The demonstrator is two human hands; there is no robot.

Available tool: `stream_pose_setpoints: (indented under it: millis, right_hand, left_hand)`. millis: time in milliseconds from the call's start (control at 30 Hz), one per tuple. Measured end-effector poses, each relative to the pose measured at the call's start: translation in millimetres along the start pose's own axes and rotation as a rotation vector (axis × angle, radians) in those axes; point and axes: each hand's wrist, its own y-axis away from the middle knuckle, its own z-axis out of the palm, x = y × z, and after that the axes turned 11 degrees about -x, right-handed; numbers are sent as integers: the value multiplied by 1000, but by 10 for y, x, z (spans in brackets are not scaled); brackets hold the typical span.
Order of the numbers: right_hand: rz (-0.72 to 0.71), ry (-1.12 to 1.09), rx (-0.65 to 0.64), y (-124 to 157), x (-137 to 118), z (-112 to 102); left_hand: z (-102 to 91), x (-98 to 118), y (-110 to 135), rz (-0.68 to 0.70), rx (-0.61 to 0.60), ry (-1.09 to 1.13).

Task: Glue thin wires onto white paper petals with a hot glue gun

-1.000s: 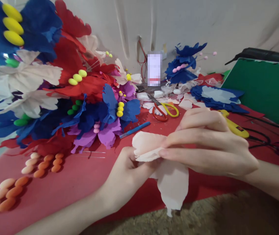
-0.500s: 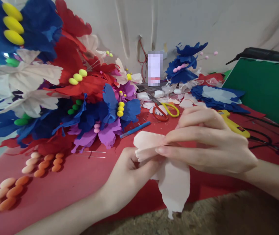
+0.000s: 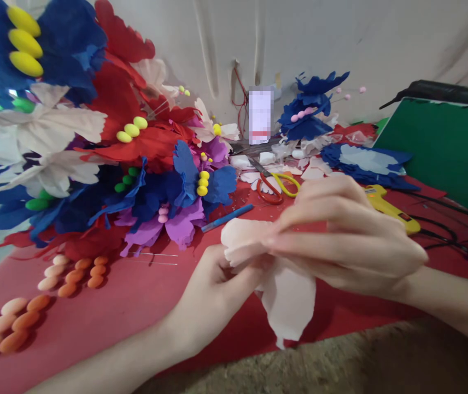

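Note:
Both my hands meet over the red table cover (image 3: 106, 306) and grip a pale pink paper petal piece (image 3: 287, 298). My left hand (image 3: 211, 293) pinches it from below at its gathered middle. My right hand (image 3: 349, 238) closes over it from the right, fingers pressed along the fold. One petal lobe sticks up to the left and a longer lobe hangs down toward the table edge.
A heap of blue, red, white and purple paper flowers (image 3: 94, 148) fills the left. Orange and peach foam beads (image 3: 68, 272) lie front left. Scissors (image 3: 277, 186), a blue pen (image 3: 226, 217), a yellow glue gun (image 3: 390, 208) and a green board (image 3: 443, 148) lie behind my hands.
My right hand has shifted slightly down and left over the paper, and the hanging lobe has been drawn up a little. My left hand stays in its pinch.

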Motion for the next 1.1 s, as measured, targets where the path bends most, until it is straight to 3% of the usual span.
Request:
stream_pose_setpoints:
  millis: [67,167,233,333,400,500,567,767,900,1100]
  right_hand:
    - [60,-119,24,-38,-26,39]
    - [307,-433,-169,-93,-28,91]
    - [458,-613,-223,-108,-4,128]
    - [603,-734,-143,-95,33,199]
    - [641,-789,-111,-77,28,246]
    - [609,-914,-139,-62,-39,283]
    - [570,-992,-196,-61,-100,276]
    - [536,-1128,-430,-63,-146,186]
    - [539,-1167,-451,-62,-64,168]
    - [436,-1449,-473,-41,26,182]
  left_hand:
    - [-46,17,-17,17,2,-87]
    - [-142,41,-63,36,-12,-261]
    - [-206,45,-88,118,99,-435]
    - [-268,45,-89,379,408,-754]
    - [-269,57,-65,461,395,-846]
    - [-222,94,-31,348,121,-749]
    - [-187,119,-26,277,53,-663]
    - [-194,145,-58,201,94,-598]
    - [-232,143,-69,195,120,-584]
    - [-264,134,-58,242,203,-471]
